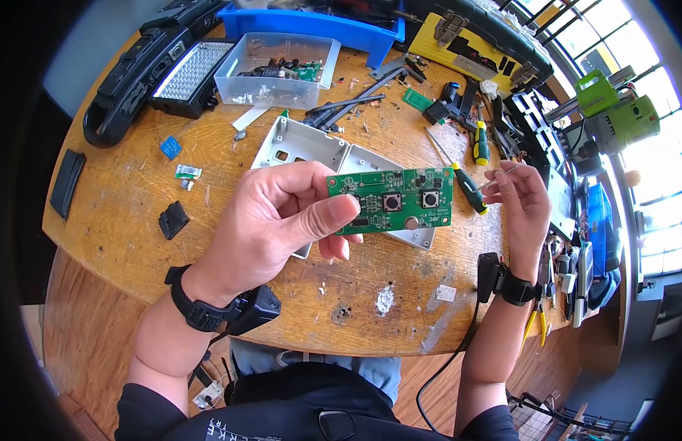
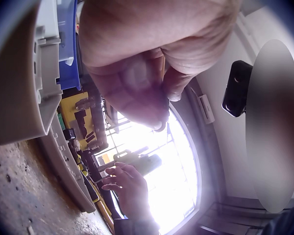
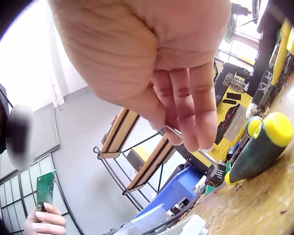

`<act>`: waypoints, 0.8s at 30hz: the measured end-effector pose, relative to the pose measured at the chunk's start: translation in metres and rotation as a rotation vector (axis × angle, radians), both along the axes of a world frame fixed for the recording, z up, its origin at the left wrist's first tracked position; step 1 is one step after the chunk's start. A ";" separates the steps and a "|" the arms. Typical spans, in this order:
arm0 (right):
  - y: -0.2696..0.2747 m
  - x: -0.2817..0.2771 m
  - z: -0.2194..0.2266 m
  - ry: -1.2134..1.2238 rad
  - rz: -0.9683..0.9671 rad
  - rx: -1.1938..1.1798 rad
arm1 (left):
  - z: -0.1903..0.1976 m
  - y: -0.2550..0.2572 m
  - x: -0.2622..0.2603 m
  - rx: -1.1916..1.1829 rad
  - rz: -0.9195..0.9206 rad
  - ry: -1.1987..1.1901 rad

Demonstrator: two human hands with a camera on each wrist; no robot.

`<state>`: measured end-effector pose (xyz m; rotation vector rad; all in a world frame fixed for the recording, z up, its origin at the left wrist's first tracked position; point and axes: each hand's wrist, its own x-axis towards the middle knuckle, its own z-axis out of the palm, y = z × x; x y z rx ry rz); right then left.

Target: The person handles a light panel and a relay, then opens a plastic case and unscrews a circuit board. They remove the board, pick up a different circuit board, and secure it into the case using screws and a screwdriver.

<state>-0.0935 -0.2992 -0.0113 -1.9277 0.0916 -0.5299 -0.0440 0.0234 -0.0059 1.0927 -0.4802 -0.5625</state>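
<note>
My left hand pinches the left end of a green circuit board, thumb on its face, above the grey plastic case. Two square black buttons and a round metal part show on the board. At the right, my right hand is raised with bent fingers; in the right wrist view it pinches a thin metal rod with a bent end. A green-and-yellow screwdriver lies on the table just left of that hand. In the left wrist view, the left fingers hide the board.
A clear bin of parts, a blue tray and a yellow-black toolbox stand at the back. An LED panel is at the back left. Another screwdriver, dark strips and small scraps lie about the wooden table.
</note>
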 end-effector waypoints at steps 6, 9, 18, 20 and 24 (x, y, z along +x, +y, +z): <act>0.000 0.000 -0.002 0.157 -0.029 -0.119 | -0.001 0.000 0.000 -0.009 -0.001 -0.010; 0.005 0.002 -0.002 0.205 -0.027 -0.169 | -0.001 0.000 0.000 -0.012 -0.002 -0.009; -0.001 0.001 -0.011 0.288 -0.001 -0.541 | -0.002 -0.001 0.000 -0.008 0.004 -0.017; 0.001 0.000 -0.007 0.244 0.004 -0.518 | -0.001 -0.001 0.000 -0.008 0.007 -0.020; 0.015 -0.003 0.007 0.156 0.033 -0.072 | 0.000 -0.001 0.000 -0.001 0.013 -0.014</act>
